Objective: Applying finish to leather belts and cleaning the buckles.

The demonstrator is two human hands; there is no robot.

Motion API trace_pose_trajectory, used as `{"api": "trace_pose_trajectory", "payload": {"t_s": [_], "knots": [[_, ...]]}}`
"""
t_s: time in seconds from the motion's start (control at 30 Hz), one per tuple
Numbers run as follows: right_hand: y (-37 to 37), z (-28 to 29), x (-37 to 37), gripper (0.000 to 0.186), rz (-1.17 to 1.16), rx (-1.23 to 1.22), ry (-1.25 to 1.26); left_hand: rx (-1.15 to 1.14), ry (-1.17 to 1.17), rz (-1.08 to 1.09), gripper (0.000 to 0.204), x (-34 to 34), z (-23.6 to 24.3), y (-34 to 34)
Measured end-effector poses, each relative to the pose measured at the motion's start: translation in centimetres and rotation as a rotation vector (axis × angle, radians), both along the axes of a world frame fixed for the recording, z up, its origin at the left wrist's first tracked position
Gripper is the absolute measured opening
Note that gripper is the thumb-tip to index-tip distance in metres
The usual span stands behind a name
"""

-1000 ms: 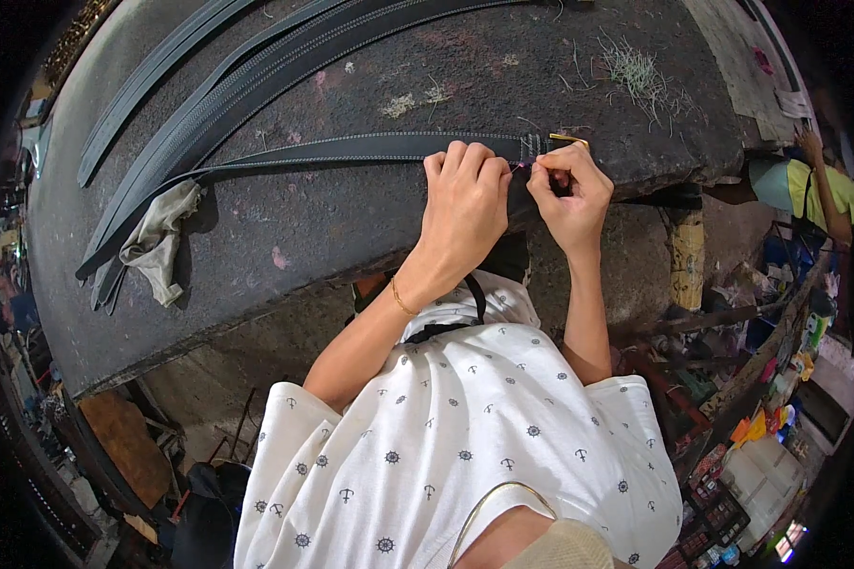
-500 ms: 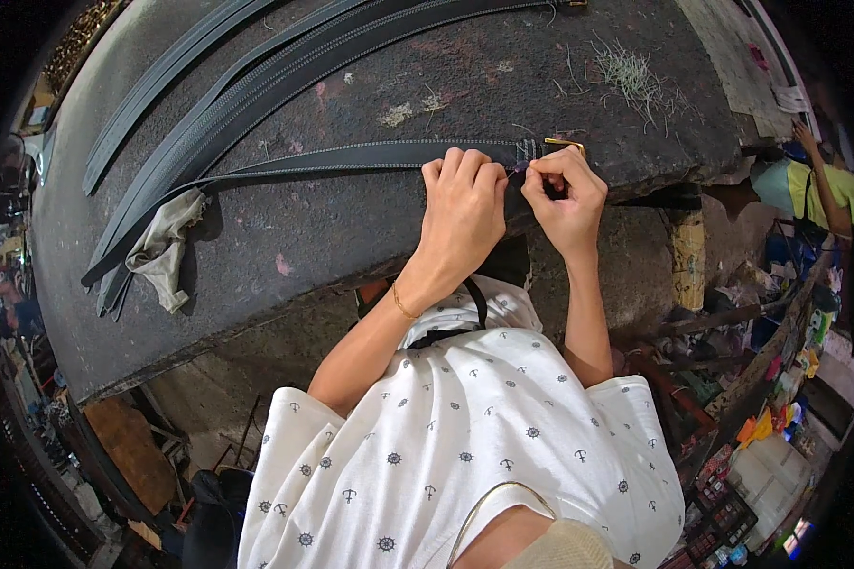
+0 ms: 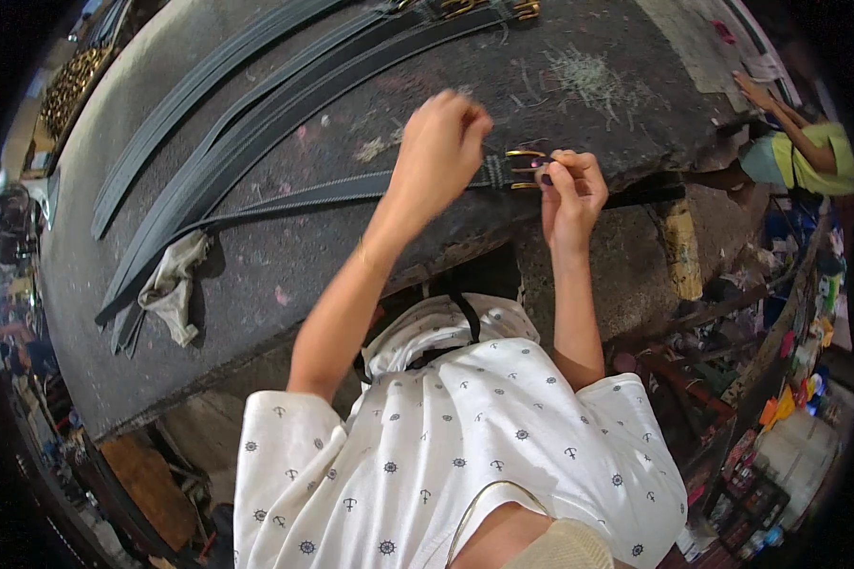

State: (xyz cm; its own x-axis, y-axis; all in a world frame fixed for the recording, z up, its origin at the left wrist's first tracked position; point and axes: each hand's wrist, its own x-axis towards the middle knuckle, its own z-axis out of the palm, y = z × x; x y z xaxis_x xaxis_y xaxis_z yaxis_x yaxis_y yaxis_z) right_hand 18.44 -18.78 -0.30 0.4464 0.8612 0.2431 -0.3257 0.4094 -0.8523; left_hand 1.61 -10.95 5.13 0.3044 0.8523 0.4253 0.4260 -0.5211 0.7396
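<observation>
One dark grey belt (image 3: 351,187) with pale stitching runs along the near part of the dark bench. Its right end carries a gold buckle (image 3: 524,153), with pale thread across the strap beside it. My right hand (image 3: 577,190) is at that buckle, thumb and fingers pinched on a small dark piece with a purple glint, whose kind I cannot make out. Raised over the strap, left of the buckle, is my left hand (image 3: 436,152). Its fingers are curled together and blurred, and whatever they may hold is hidden.
More grey belts (image 3: 256,119) lie across the bench (image 3: 285,251), some with gold buckles (image 3: 524,9). A crumpled pale rag (image 3: 174,289) rests near the left end. Thread scraps (image 3: 588,78) are piled beyond my right hand. Another person (image 3: 828,156) is at the far right.
My left hand has lifted off the belt, up and to the left. My right hand stays by the buckle, which now shows more fully. The view has shifted slightly.
</observation>
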Motion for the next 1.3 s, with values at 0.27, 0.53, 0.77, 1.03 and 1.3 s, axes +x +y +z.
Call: {"api": "trace_pose_trajectory", "payload": {"t_s": [0.27,0.53,0.77,1.03,1.3], "knots": [[0.5,-0.3,-2.0,0.006,0.061,0.07,0.15,0.152,0.319,-0.199,0.026,8.5,-4.2,15.6],[0.6,0.5,0.5,0.006,-0.186,-0.228,-0.207,-0.198,0.353,-0.509,0.025,-0.6,-1.0,6.0],[1.5,0.7,-1.5,0.005,-0.158,-0.258,-0.618,-0.095,0.244,-0.342,0.013,-1.8,-1.6,2.4],[1.3,0.2,-1.6,0.006,-0.197,-0.237,-0.702,-0.041,0.154,-0.322,0.011,-2.0,-2.6,1.5],[1.3,0.6,-1.8,0.007,-0.201,-0.242,-0.781,-0.034,0.14,-0.317,0.012,-2.2,-2.9,1.5]]}}
